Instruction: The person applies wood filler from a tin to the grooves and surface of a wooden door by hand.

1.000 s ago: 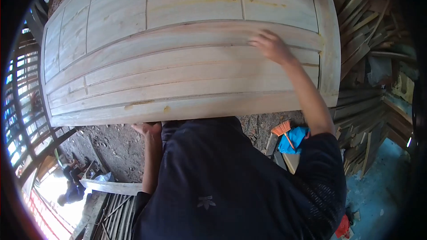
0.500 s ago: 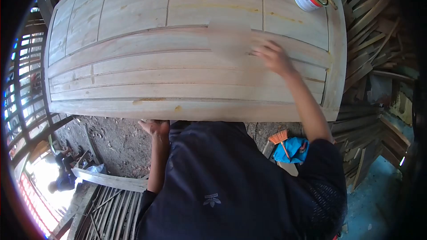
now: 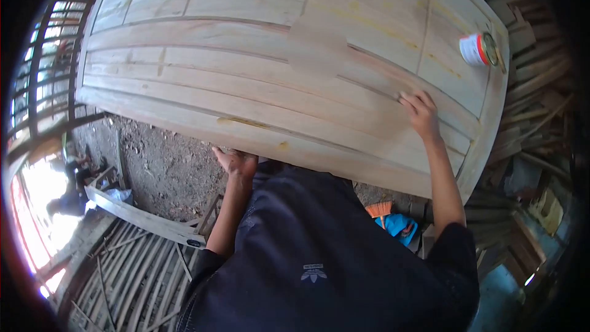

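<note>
A large pale wooden door panel with grooves and yellowish filler marks lies flat in front of me. On its right part rests my right hand, fingers closed around something small that I cannot make out, at a groove. My left hand is at the panel's near edge, palm up with thumb spread, its fingertips hidden beneath the edge. A white and red can lies near the panel's right end, a small stick beside its lid. Part of the panel's middle looks blurred.
An orange brush and a blue cloth are below the near edge. Wood strips pile up on the right. At lower left are slats and a pale board; a lattice stands behind.
The view has turned, so the panel now appears tilted. My right hand has moved along the groove toward the panel's right end. My left hand stays at the near edge.
</note>
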The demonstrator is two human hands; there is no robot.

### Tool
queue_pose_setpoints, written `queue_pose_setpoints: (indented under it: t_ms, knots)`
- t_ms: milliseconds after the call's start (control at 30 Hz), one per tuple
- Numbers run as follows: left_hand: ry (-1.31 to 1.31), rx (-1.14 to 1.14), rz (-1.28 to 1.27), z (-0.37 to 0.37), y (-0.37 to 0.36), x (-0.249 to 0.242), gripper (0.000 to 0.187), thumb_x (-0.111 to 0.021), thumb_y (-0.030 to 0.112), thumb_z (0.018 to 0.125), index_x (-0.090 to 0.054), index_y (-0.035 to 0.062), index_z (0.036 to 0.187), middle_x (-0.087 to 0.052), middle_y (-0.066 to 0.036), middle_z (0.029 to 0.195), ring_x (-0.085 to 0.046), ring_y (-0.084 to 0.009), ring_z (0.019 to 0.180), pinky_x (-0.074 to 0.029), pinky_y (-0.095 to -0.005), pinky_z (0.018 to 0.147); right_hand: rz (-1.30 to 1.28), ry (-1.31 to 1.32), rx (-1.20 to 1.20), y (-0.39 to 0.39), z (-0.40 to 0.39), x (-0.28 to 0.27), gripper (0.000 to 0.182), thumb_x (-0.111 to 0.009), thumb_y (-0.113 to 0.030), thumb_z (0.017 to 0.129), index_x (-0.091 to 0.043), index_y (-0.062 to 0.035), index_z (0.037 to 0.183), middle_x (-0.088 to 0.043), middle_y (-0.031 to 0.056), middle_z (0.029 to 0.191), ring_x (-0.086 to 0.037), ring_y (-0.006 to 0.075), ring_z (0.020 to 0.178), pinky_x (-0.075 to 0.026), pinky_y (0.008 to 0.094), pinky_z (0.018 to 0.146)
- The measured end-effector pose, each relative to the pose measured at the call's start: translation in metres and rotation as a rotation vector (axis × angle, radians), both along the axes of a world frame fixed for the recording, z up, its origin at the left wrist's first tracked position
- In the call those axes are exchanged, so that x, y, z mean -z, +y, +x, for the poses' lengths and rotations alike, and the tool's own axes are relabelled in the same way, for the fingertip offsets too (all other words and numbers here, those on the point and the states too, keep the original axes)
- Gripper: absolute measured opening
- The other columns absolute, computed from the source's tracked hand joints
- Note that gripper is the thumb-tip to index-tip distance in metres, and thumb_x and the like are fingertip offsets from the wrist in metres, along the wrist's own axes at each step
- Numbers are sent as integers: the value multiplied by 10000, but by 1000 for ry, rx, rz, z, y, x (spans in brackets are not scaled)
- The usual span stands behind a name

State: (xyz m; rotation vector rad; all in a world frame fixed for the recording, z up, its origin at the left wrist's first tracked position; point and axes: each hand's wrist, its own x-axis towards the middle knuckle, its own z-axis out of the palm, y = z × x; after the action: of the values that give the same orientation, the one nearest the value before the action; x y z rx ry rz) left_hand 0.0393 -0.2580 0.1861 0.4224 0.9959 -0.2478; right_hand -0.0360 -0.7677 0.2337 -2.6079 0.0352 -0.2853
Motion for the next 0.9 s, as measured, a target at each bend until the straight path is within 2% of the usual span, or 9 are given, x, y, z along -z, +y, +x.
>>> queue_pose_setpoints:
  t_ms: [100, 233, 300, 433, 500, 567, 700, 833, 900]
  knots:
    - [47, -96, -55, 2, 10, -6, 1012, -285, 849, 937, -416, 59, 1556, -433, -155, 1599, -398, -379, 1465, -280, -572, 1226, 6, -34, -69, 38, 46, 3, 154, -764, -104, 883, -761, -107, 1037, -690, 102, 904, -678, 299, 825, -560, 411, 748]
    - [108, -116, -16, 5, 26, -4, 1035, -298, 853, 933, -414, 25, 1543, -454, -161, 1581, -419, -376, 1451, -304, -560, 1216, 84, -203, -264, 189, 183, 22, 110, -694, -153, 910, -753, -123, 997, -694, 92, 972, -642, 332, 972, -518, 457, 868]
    - [67, -159, -44, 14, 29, 4, 1020, -301, 846, 938, -412, 36, 1547, -463, -161, 1575, -424, -373, 1447, -312, -548, 1214, 77, -100, -260, 243, 229, 26, 107, -676, -168, 915, -751, -123, 977, -706, 93, 991, -645, 329, 1003, -513, 462, 888]
    - [74, -71, 62, 33, 13, -11, 1016, -306, 843, 939, -409, 37, 1549, -471, -162, 1569, -431, -379, 1439, -309, -536, 1219, 152, -31, -212, 185, 181, 8, 101, -698, -138, 900, -748, -109, 982, -708, 98, 964, -651, 332, 967, -512, 456, 879]
    - [38, -73, 221, 39, 1, -22, 1018, -306, 845, 938, -413, 38, 1549, -472, -159, 1570, -427, -385, 1440, -295, -534, 1228, 34, -59, -137, 133, 124, -10, 74, -709, -141, 919, -730, -91, 969, -694, 97, 918, -650, 336, 916, -503, 452, 854]
    - [81, -104, 93, 31, 15, -6, 1025, -301, 851, 934, -416, 35, 1545, -467, -165, 1574, -420, -388, 1448, -291, -538, 1230, -149, -32, -45, 93, 80, -6, 73, -706, -153, 933, -716, -84, 954, -685, 100, 899, -644, 342, 894, -501, 456, 843]
    - [89, -182, -133, 20, 35, 10, 1113, -254, 899, 903, -352, 23, 1583, -422, -194, 1604, -371, -389, 1488, -259, -529, 1242, 11, -107, -178, 164, 154, 4, 47, -738, -100, 899, -725, -77, 938, -714, 119, 904, -663, 353, 871, -517, 451, 798]
    - [-7, -174, -47, 12, 41, 35, 1142, -229, 911, 894, -355, 4, 1576, -422, -209, 1602, -381, -398, 1480, -256, -527, 1242, 37, -154, -353, 285, 270, 24, 61, -720, -132, 915, -724, -77, 938, -716, 128, 904, -673, 357, 869, -526, 460, 769]
    - [-28, -162, -64, 20, 43, 39, 1166, -219, 922, 886, -340, -4, 1583, -400, -206, 1618, -362, -394, 1492, -253, -520, 1243, 30, -93, -317, 321, 299, 26, 96, -716, -153, 923, -722, -60, 946, -723, 142, 909, -686, 361, 846, -537, 450, 730]
